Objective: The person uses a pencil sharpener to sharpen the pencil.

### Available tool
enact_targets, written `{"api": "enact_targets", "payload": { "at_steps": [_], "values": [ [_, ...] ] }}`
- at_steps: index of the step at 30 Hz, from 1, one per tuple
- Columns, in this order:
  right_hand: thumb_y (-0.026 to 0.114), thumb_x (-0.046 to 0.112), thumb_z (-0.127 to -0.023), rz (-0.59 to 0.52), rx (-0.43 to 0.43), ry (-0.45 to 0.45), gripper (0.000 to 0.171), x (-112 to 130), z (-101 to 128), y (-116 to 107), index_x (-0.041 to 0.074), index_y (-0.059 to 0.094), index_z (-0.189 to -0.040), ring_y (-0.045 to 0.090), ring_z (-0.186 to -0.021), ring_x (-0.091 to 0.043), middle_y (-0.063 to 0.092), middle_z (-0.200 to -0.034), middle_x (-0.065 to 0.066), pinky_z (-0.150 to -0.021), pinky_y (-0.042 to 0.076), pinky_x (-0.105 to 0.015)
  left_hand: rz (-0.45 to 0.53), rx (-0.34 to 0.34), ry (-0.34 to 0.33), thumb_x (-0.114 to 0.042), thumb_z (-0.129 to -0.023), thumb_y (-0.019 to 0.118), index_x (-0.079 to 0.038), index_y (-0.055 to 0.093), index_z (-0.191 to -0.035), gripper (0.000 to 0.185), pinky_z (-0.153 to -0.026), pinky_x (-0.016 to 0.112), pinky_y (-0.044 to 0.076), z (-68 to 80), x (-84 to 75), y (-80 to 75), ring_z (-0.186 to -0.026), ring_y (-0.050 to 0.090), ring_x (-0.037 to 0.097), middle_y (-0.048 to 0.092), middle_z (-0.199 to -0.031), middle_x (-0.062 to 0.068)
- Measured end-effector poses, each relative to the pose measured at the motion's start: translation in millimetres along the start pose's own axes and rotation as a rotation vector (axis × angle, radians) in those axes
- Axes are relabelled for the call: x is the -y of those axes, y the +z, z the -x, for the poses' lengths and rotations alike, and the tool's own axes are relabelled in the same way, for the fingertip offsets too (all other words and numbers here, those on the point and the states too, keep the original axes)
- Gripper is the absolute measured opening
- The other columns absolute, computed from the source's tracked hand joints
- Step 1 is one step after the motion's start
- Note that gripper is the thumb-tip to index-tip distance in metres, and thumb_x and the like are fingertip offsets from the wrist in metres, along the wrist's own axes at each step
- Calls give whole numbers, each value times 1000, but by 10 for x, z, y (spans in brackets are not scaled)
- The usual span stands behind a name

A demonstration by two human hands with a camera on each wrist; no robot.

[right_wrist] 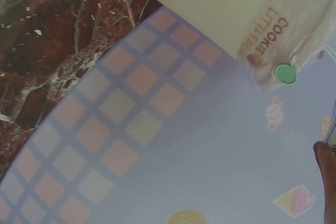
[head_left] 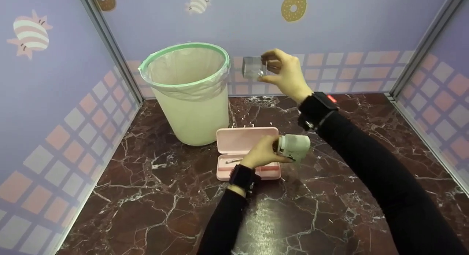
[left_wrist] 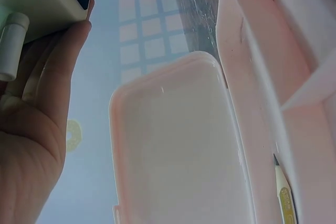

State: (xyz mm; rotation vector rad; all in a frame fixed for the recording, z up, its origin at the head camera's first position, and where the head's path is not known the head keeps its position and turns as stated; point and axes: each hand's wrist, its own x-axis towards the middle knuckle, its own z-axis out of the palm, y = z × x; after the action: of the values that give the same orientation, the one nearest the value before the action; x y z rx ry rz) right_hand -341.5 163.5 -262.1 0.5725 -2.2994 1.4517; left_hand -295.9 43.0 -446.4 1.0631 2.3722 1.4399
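Observation:
My left hand grips a white pencil sharpener above the right part of a pink pencil case. In the left wrist view, a small white crank knob stands out from its body. My right hand pinches a clear plastic shavings drawer between thumb and fingers, raised just right of the bin's rim. The pencil case lies open, its lid tipped back. In its tray rests a pencil, point showing; the left hand partly covers the tray in the head view.
A pale bin with a green rim and a clear liner stands behind the case, to its left. Small white bits are scattered on the dark marbled table. Patterned panels enclose the back and both sides.

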Motion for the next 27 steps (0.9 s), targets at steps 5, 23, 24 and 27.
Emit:
{"api": "enact_targets", "payload": {
  "at_steps": [5, 23, 24, 27],
  "values": [
    [80, -4, -74, 7, 24, 44, 58, -138, 283, -198, -4, 56, -127, 63, -119, -34, 62, -129, -22, -99, 52, -29, 30, -15, -12, -16, -65, 90, -8, 67, -115, 55, -80, 22, 56, 17, 26, -56, -86, 69, 12, 73, -102, 5],
    [81, 2, -74, 118, 75, 163, 60, -936, 1195, -694, 0, 57, -129, 68, -110, -24, 65, -126, -21, -88, 52, -14, 5, -88, 25, -7, -64, 89, -5, 66, -114, 55, -82, 22, 56, 42, 79, -167, -89, 68, 13, 73, -103, 7],
    [81, 3, -74, 123, 79, 172, 59, -984, 1247, -710, 0, 58, -128, 68, -109, -19, 65, -126, -21, -87, 51, -13, 8, -92, 30, -6, -64, 89, -6, 66, -113, 54, -82, 22, 56, 39, 82, -170, -89, 68, 12, 73, -103, 7],
    [82, 4, -74, 139, 87, 181, 57, -1112, 1390, -743, 0, 60, -126, 67, -100, -2, 67, -122, -20, -86, 52, -12, 28, -102, 38, -5, -64, 88, -6, 66, -111, 52, -81, 22, 56, 35, 90, -183, -88, 68, 12, 73, -102, 7]
  ]
}}
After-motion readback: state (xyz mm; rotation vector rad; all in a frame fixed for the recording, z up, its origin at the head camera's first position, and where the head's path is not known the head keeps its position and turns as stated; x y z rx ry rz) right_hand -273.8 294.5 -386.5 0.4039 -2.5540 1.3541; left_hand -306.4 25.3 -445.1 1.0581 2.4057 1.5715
